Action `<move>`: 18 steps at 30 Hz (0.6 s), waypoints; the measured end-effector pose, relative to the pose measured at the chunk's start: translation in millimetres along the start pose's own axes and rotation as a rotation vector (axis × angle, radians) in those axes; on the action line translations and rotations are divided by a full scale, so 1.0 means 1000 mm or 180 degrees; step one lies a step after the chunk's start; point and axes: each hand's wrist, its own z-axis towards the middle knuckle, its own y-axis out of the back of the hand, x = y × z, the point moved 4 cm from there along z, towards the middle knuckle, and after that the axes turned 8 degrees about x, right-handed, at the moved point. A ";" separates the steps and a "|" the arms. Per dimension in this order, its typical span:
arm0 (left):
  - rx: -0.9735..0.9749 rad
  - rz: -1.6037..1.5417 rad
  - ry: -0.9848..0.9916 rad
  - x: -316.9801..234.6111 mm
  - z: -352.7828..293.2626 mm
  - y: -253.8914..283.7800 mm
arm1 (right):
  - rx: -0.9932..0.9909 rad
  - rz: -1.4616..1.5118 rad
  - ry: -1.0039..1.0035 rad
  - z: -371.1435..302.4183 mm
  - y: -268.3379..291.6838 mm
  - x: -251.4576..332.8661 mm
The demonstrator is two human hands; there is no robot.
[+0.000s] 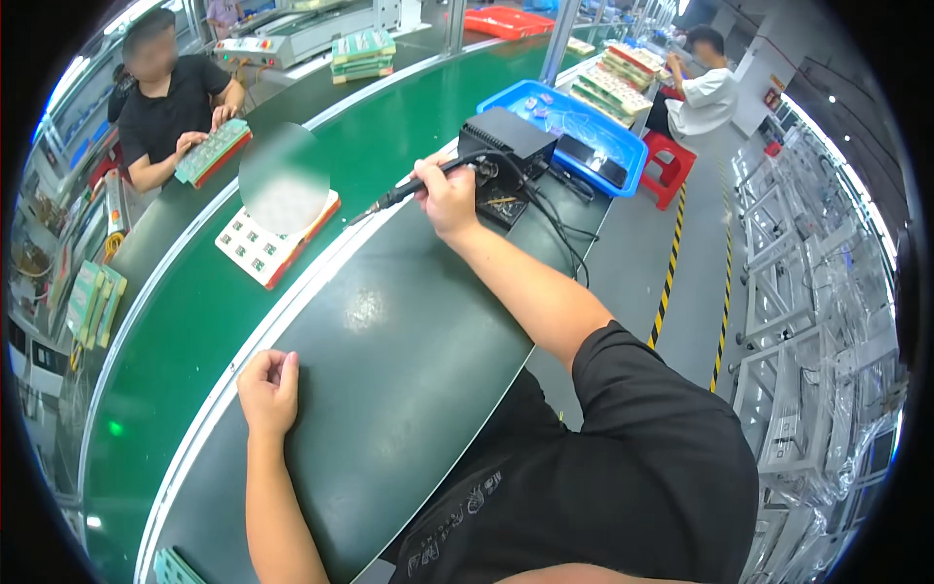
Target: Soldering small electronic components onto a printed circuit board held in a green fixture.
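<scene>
My right hand is wrapped round the black handle of a soldering iron. Its thin metal tip points left, over the rail along the bench's far edge. Behind the hand stands a black soldering station, with a small dark holder below it. My left hand rests at the bench's left edge with fingers curled in a loose fist; nothing shows in it. Beyond the rail, a white panel of small boards with a red edge lies on the green conveyor belt. A blurred round patch hides its upper part.
The grey-green bench lies before me. Black cables hang over its right side near a blue tray. A red stool stands beyond. Across the belt, a co-worker holds a green-and-red panel stack. Another person sits farther back.
</scene>
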 end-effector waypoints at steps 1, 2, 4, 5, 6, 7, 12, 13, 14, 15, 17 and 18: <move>0.0021 -0.0097 0.0143 0.003 0.000 -0.001 | 0.0008 0.0039 -0.0078 -0.002 0.000 -0.001; -0.0021 -0.0136 0.0122 0.006 0.001 -0.002 | 0.0034 0.0003 -0.0055 -0.001 0.001 0.000; -0.0015 -0.0211 0.0090 0.002 0.001 -0.003 | 0.0036 -0.0087 0.0027 -0.002 0.004 0.002; -0.0015 -0.0259 0.0072 0.002 0.001 -0.005 | 0.0042 -0.0148 0.0100 -0.002 0.006 0.002; 0.0000 -0.0292 0.0055 0.004 0.003 -0.003 | 0.0107 -0.0161 0.0031 0.001 0.006 0.000; 0.0022 -0.0345 0.0099 0.006 0.002 -0.003 | 0.0098 -0.0163 0.0033 0.000 0.008 -0.003; -0.0015 -0.0337 0.0237 0.020 -0.007 0.007 | 0.0093 -0.0150 0.0024 0.003 -0.008 -0.021; -0.0073 -0.0318 0.0294 0.023 -0.006 0.012 | 0.0078 -0.0305 -0.0004 0.004 -0.011 -0.023; -0.0036 -0.0328 0.0201 0.019 -0.008 0.015 | 0.0065 -0.0306 0.0154 0.003 -0.016 -0.016; -0.0009 -0.0327 0.0105 0.014 -0.007 0.016 | 0.0100 -0.0408 0.0223 0.003 -0.011 -0.013; 0.0041 -0.0542 0.0185 0.011 -0.006 0.010 | -0.0076 -0.0147 0.0130 -0.001 -0.004 0.000; 0.0112 -0.0677 0.0256 0.010 -0.005 0.012 | -0.0148 -0.0380 0.0185 -0.002 -0.002 0.003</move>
